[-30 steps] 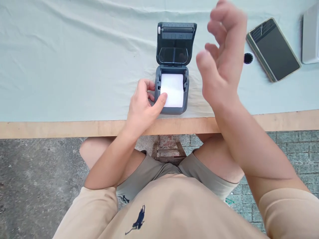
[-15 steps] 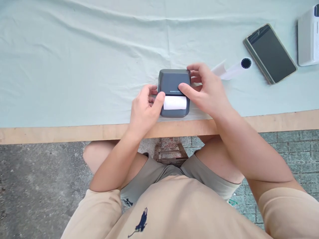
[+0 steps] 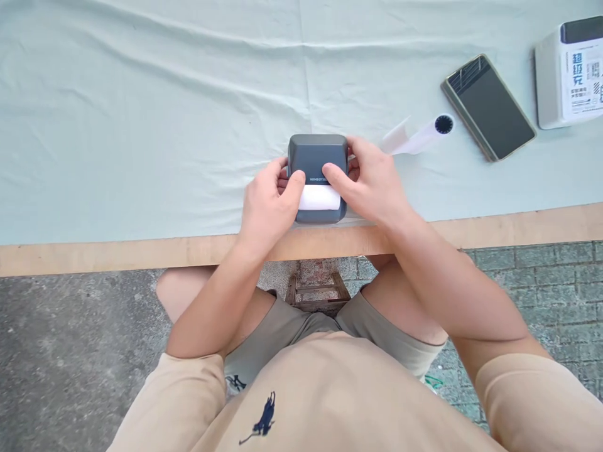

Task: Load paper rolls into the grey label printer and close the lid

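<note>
A dark blue-grey label printer (image 3: pixel 318 154) sits near the front edge of the cloth-covered table. White label paper (image 3: pixel 320 198) curls out of its slot, towards me. My left hand (image 3: pixel 273 198) grips the printer's left side, its thumb on top beside the paper and its fingers partly hidden behind the edge. From the right, my right hand (image 3: pixel 370 179) clasps the other side, with the thumb lying on the lid by the printed brand name. Both hands are closed around the body of the printer.
To the right lies a loose strip of white paper ending in a roll with a dark core (image 3: pixel 443 124). Beyond it are a smartphone (image 3: pixel 492 107) and a white box with printed characters (image 3: pixel 549 85). A bare wooden edge (image 3: pixel 141 254) borders the pale cloth (image 3: pixel 141 138).
My right thumb and fingers have settled closer around the printer's right side. The view has shifted slightly to the right, bringing more of the white box into sight.
</note>
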`<act>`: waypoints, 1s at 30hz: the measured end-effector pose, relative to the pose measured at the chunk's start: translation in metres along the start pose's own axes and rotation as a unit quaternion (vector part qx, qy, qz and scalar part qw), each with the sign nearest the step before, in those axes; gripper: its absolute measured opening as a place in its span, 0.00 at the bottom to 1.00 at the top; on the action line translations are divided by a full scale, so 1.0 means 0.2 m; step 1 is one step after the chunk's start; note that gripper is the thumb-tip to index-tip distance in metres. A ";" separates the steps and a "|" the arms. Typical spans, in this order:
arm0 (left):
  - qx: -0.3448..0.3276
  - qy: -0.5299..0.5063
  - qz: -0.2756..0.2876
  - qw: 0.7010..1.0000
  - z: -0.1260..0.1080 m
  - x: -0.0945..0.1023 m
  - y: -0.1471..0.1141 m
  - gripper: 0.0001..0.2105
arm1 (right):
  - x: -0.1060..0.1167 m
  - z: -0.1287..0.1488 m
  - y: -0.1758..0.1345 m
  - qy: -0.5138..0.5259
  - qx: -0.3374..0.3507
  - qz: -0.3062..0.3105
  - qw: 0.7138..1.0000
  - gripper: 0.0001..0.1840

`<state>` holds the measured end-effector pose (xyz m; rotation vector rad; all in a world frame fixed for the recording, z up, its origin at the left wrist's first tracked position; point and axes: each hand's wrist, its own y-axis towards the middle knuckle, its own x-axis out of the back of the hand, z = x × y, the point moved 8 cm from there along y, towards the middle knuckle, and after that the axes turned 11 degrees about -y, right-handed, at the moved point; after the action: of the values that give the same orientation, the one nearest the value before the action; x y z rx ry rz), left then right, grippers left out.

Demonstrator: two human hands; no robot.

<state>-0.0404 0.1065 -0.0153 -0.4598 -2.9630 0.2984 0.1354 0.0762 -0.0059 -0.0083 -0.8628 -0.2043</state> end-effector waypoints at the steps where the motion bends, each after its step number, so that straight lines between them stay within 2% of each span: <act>1: -0.016 -0.044 -0.010 0.999 0.00 -0.01 -0.01 0.08 | 0.00 0.01 -0.01 0.034 -0.008 -0.004 0.999 0.19; 4: -0.067 -0.165 -0.039 0.983 0.03 -0.01 -0.04 0.14 | 0.00 0.04 -0.04 0.162 -0.014 -0.007 0.987 0.37; 7: -0.059 -0.198 -0.008 0.978 0.05 -0.03 -0.04 0.13 | 0.00 0.06 -0.05 0.281 -0.011 0.015 0.959 0.44; 10: -0.038 -0.169 0.039 0.984 0.03 -0.05 -0.03 0.21 | -0.01 0.05 -0.04 0.343 -0.032 0.058 0.937 0.48; 13: 0.000 -0.162 0.069 0.984 0.03 -0.06 -0.01 0.22 | 0.00 0.02 -0.03 0.348 -0.054 0.050 0.935 0.49; 19: 0.088 -0.208 0.117 0.967 0.09 -0.13 -0.02 0.26 | 0.01 0.02 -0.02 0.306 -0.025 0.051 0.950 0.49; 23: 0.086 -0.194 0.110 0.971 0.09 -0.14 -0.02 0.31 | 0.00 0.03 -0.01 0.293 -0.015 0.063 0.954 0.53; 27: 0.057 -0.193 0.096 0.975 0.07 -0.12 -0.02 0.27 | -0.01 0.04 -0.01 0.302 -0.005 0.075 0.950 0.53; 30: 0.083 -0.237 0.104 0.962 0.08 -0.13 -0.02 0.26 | -0.02 0.04 -0.01 0.291 0.002 0.080 0.953 0.52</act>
<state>-0.0200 0.0915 -0.0318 -0.7756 -3.3024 0.7754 0.1272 0.0759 -0.0043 -0.0135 -0.2702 -0.0438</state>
